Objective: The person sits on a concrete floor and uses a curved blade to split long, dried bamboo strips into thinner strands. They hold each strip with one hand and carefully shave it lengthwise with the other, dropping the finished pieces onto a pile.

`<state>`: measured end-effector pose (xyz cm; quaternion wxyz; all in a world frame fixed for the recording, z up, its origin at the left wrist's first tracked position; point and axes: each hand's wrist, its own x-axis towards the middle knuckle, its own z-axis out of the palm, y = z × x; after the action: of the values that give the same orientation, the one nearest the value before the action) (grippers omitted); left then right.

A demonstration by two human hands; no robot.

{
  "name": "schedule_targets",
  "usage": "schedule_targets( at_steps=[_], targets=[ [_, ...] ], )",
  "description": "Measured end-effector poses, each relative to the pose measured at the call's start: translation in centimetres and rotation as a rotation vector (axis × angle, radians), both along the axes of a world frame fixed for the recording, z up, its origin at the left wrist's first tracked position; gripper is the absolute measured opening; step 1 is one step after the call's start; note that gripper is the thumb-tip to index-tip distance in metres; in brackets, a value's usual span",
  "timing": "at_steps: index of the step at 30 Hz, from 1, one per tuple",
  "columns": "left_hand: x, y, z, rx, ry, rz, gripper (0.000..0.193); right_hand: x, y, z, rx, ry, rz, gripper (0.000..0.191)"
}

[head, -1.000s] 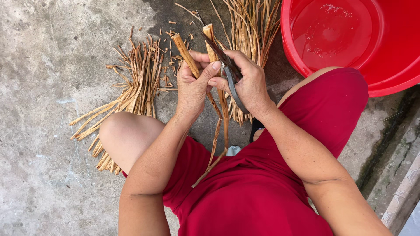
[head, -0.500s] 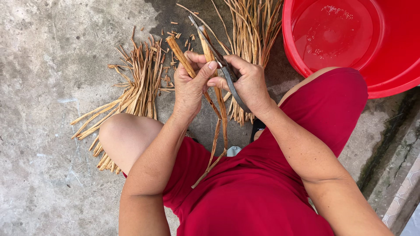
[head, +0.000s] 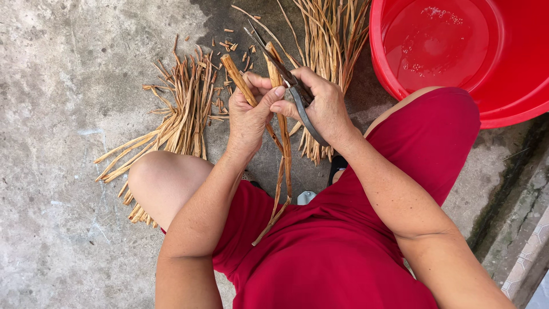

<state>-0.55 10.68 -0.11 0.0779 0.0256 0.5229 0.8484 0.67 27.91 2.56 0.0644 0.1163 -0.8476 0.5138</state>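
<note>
My left hand (head: 250,111) grips a brown plant stalk (head: 235,76) that points up and to the left, with its split strips (head: 281,177) hanging down over my red clothing. My right hand (head: 320,103) holds a pair of metal scissors (head: 289,80), its thin blades reaching up-left along a second strip (head: 272,63) of the stalk. Both hands touch each other above the concrete floor (head: 63,86), between my knees.
A pile of cut strips (head: 183,109) lies on the floor to the left. A bundle of long stalks (head: 331,34) lies beyond my hands. A red basin (head: 514,103) with water stands at the top right. A gutter edge (head: 514,189) runs along the right.
The scissors' blades have slid further up-left along the strip. My right hand has turned a little with them, and the left hand has kept its grip on the stalk.
</note>
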Motion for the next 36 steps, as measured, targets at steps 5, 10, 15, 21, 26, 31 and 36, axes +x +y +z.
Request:
schedule_targets(
  at_steps=[5, 10, 15, 21, 26, 31, 36],
  targets=[
    [0.0, 0.0, 0.3, 0.008, -0.048, -0.013, 0.014, -0.1, 0.1, -0.8, -0.045, -0.201, -0.056, 0.044],
    [0.0, 0.1, -0.5, -0.133, -0.013, 0.016, 0.018, -0.4, 0.3, -1.1, -0.261, -0.135, -0.075, 0.036],
    [-0.1, 0.8, -1.8, -0.345, 0.075, -0.02, 0.019, 0.2, 0.3, -0.7, -0.479, 0.032, 0.009, 0.036],
    [0.4, 2.1, -2.5, -0.808, 0.324, 0.029, 0.015, -0.2, -1.0, -1.0, -0.519, 0.057, 0.024, 0.047],
    [-0.1, 2.3, -1.4, -0.565, 0.114, -0.16, 0.025, -0.5, -0.1, -0.5, -0.625, -0.07, 0.021, 0.034],
    [-0.6, 0.4, 0.2, -0.081, 0.012, -0.404, 0.031, -1.0, 1.8, 0.4, -0.749, -0.178, -0.027, 0.032],
    [-1.1, -0.5, 0.5, -0.411, 0.248, -0.119, 0.03, -0.6, 2.3, 0.8, -0.72, -0.172, 0.026, 0.038]
  ],
)
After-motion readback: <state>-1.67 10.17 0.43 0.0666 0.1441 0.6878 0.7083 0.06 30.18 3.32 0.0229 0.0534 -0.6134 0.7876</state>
